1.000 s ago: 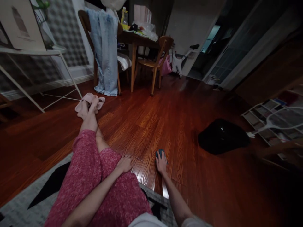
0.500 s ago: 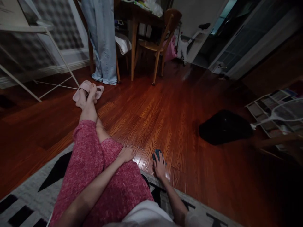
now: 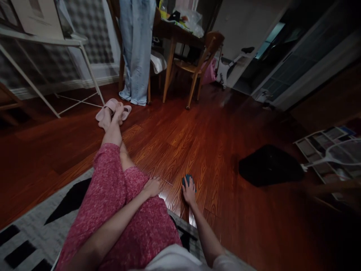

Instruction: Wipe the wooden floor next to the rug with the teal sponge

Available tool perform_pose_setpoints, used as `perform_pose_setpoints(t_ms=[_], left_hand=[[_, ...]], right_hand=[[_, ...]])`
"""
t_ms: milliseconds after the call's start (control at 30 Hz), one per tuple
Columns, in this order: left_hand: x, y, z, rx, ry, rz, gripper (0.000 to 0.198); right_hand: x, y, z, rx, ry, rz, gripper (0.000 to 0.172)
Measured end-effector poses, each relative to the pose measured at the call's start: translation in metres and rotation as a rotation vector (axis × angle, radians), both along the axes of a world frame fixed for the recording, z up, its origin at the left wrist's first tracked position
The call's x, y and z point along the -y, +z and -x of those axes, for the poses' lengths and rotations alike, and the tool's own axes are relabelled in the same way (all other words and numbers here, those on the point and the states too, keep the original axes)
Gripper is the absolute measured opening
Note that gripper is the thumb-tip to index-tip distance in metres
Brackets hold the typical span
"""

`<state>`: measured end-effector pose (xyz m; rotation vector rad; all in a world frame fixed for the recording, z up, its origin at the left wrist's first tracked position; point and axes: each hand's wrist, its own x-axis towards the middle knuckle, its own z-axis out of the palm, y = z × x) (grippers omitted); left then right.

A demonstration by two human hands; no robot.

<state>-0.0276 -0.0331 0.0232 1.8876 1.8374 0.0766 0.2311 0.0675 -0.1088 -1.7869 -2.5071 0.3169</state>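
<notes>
My right hand (image 3: 189, 192) lies over a small dark teal thing (image 3: 188, 179) on the wooden floor, its fingers draped across the top. Most of this thing is hidden under the palm and fingers, so I cannot make out its kind. My left hand (image 3: 153, 186) rests palm down on my knee, fingers spread on the pinkish-red trousers (image 3: 121, 210), holding nothing. My crossed legs stretch forward, with pink slippers (image 3: 108, 109) at the feet.
Beneath me lies a grey and black rug (image 3: 31, 222). A black bin-like object (image 3: 270, 165) stands to the right, near a white racket (image 3: 344, 152) and a shelf. Ahead are a wooden chair (image 3: 194, 67), a table, hanging jeans (image 3: 138, 52) and a white-framed stand (image 3: 93, 73).
My view has tilted, so the furniture sits lower and further right. My right hand and the teal thing have shifted slightly forward across the floor. My left hand stays on the knee.
</notes>
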Motion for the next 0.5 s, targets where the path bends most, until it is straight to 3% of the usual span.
perform_pose_setpoints(t_ms=[167,267,367,500], left_hand=[[0.001,-0.001,0.0,0.013,-0.002,0.006,0.042],[0.002,0.001,0.001,0.012,-0.006,0.002,0.042],[0.003,0.003,0.001,0.006,-0.004,-0.003,0.043],[0.006,0.009,0.005,-0.022,-0.016,-0.011,0.047]], right_hand=[[0.091,-0.011,-0.031,-0.065,0.13,-0.063,0.057],[0.121,-0.018,-0.038,-0.065,0.13,-0.063,0.057],[0.113,-0.019,-0.034,-0.044,0.116,-0.064,0.056],[0.055,-0.006,-0.013,0.005,0.098,-0.035,0.055]])
